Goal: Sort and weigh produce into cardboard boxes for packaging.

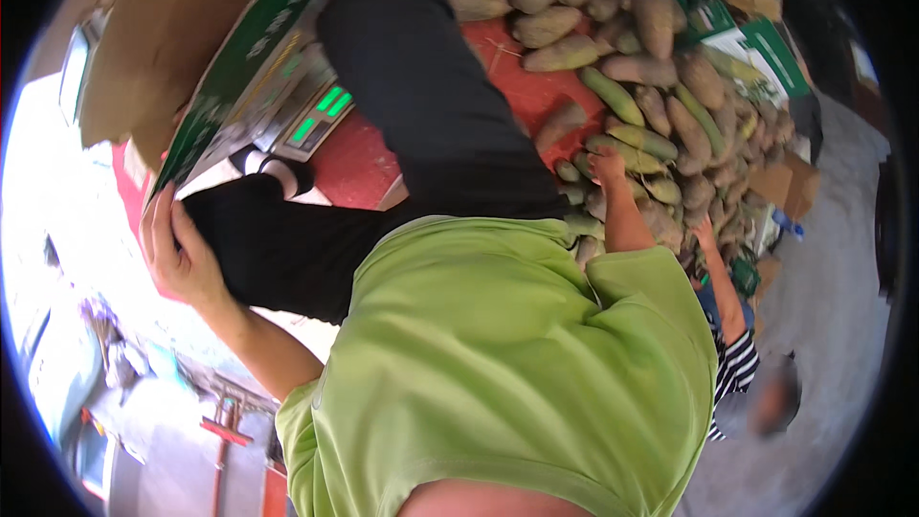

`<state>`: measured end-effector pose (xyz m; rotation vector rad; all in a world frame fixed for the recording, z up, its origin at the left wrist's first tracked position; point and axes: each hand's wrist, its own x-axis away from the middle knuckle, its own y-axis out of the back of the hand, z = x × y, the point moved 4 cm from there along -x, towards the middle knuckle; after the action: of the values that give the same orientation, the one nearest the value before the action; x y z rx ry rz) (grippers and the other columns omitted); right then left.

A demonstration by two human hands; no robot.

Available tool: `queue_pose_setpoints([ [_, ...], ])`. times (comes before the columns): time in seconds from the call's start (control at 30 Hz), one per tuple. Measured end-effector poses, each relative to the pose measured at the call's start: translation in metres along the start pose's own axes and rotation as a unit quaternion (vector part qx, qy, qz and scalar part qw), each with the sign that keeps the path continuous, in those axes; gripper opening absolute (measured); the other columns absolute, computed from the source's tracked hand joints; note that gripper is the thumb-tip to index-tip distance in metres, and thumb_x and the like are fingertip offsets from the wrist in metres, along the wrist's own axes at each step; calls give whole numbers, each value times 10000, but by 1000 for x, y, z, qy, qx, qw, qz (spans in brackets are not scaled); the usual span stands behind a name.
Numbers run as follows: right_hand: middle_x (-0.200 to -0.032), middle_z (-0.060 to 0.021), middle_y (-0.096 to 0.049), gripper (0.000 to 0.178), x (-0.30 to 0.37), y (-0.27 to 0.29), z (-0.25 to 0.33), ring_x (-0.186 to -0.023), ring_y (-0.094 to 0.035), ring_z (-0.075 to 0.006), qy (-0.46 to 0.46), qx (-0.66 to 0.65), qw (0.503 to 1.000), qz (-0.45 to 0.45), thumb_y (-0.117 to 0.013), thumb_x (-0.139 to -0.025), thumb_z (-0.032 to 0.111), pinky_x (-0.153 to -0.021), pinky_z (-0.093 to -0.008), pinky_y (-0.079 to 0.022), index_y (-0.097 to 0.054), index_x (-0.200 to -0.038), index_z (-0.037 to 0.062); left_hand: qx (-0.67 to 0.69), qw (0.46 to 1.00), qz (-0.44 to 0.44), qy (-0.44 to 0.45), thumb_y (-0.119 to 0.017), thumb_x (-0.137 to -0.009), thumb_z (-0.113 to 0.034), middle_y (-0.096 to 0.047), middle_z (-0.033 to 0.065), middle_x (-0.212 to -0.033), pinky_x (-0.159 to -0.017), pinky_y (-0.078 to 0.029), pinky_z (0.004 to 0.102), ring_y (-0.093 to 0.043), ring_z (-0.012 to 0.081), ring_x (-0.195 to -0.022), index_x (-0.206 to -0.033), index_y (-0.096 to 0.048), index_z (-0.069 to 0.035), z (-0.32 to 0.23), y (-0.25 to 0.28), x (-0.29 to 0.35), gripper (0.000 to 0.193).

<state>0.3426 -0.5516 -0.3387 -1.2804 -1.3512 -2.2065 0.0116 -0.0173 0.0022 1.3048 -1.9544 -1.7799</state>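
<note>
My left hand [180,254] is at the lower corner of a green and brown cardboard box [215,101], its fingers closed on the box's edge. On my right, my right hand [606,168] reaches into a large heap of soil-dusted radishes [704,139], some green and some brownish-pink. Its fingers are curled on a green radish [632,155] at the near side of the heap; the fingertips are partly hidden. Beyond the box's edge stands a digital scale [311,120] with lit green figures, and the box seems to rest on it.
A co-worker in a striped shirt [737,364] sits at the right, one hand [706,230] in the heap. Green cartons [766,57] stand behind the radishes. A red sheet [512,67] lies under them. A blue-capped bottle [787,224] and a red-handled tool [227,431] also show.
</note>
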Motion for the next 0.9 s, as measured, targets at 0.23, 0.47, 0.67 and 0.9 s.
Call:
queue_pose_setpoints([
  [0.23, -1057, -51, -588, 582, -29, -34, 24, -879, -580, -237, 40, -23, 999, -13, -717, -761, 224, -662, -438, -475, -442, -1273, 188, 9, 999, -42, 22, -597, -844, 7, -672, 108, -926, -794, -484, 298, -635, 218, -869, -964, -683, -9, -3, -4, -2, 148],
  [0.47, -1022, -64, -581, 521, -52, -77, 21, -874, -563, -279, -128, -228, 965, -16, -778, -725, 255, -690, -459, -468, -507, -1161, 164, 0, 1000, -26, 17, -630, -834, -32, -662, 96, -907, -759, -477, 303, -628, 220, -852, -990, -682, -48, -1, -8, -2, 166],
  [0.67, -1155, -68, -535, 740, -117, -131, -37, -892, -524, -283, -93, -233, 960, 123, -830, -671, 257, -685, -486, -449, -438, -1290, 156, 3, 1000, -18, 20, -648, -821, -46, -664, 94, -917, -765, -477, 305, -631, 224, -851, -986, -681, -49, -4, -9, -5, 168],
  [0.9, -1082, -42, -591, 573, -106, -140, -32, -933, -544, -252, -164, -306, 932, 102, -819, -667, 266, -693, -441, -438, -549, -1157, 143, -18, 1000, 1, 10, -656, -801, -40, -660, 108, -913, -764, -481, 318, -630, 247, -847, -967, -674, -38, -3, -9, -5, 167],
])
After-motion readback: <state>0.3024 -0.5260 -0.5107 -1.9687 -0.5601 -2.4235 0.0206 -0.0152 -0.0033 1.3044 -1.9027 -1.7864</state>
